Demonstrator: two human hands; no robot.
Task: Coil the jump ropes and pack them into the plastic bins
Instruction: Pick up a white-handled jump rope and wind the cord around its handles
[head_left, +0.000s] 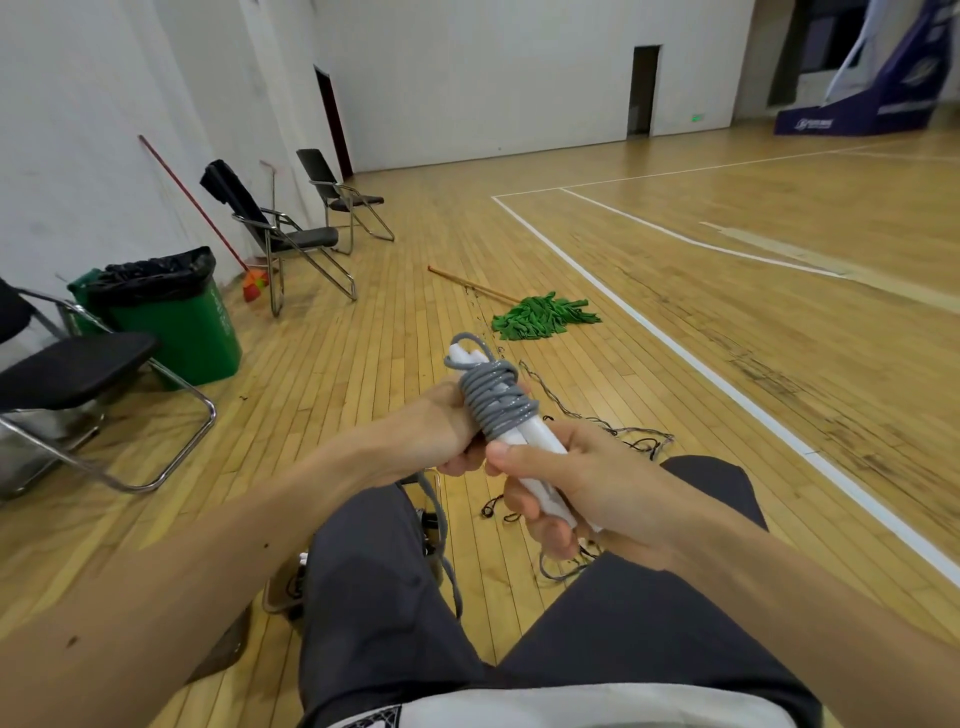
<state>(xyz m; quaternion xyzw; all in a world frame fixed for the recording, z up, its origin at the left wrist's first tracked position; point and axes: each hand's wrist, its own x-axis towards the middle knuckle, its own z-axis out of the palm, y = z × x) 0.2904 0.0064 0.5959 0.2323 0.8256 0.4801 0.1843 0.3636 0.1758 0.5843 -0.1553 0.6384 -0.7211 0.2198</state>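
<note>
- Trousers (395, 597), dark grey, fill the lower frame directly below the handles; the person is seated with knees apart.
- Handles (524, 447): two, white, held side by side as one bundle. The bundle is tilted, with its far end raised and pointing away from the person.
- Rope (491, 400): grey, wound in several turns around the upper half of the handles. One loop projects past the far tip of the handles.
- Rope tail (441, 525): drops from the left side of the handles and hangs along the inner left thigh toward the floor (675, 322).
- Left hand (441, 426): at the left of the handles, against the wound turns. Grip clamped on the rope, with the fingers curled underneath.
- Right hand (576, 483): on the lower half of the handles. Grip clamped on the handles, thumb on top, fingers curled beneath; the near end of the handles shows below the fingers.
- Cords (639, 441): thin, dark, lying tangled on the floor just beyond and below the handles.
- Mop (545, 317): green head and wooden pole, flat on the floor beyond the handles.
- Trash bin (182, 332): green with a black liner, well to the left of the handles.
- Chairs (291, 234): three folding units, left of the handles, along the wall.
- Broom (252, 283): red shaft, leaning on the wall, left of and beyond the handles.
</note>
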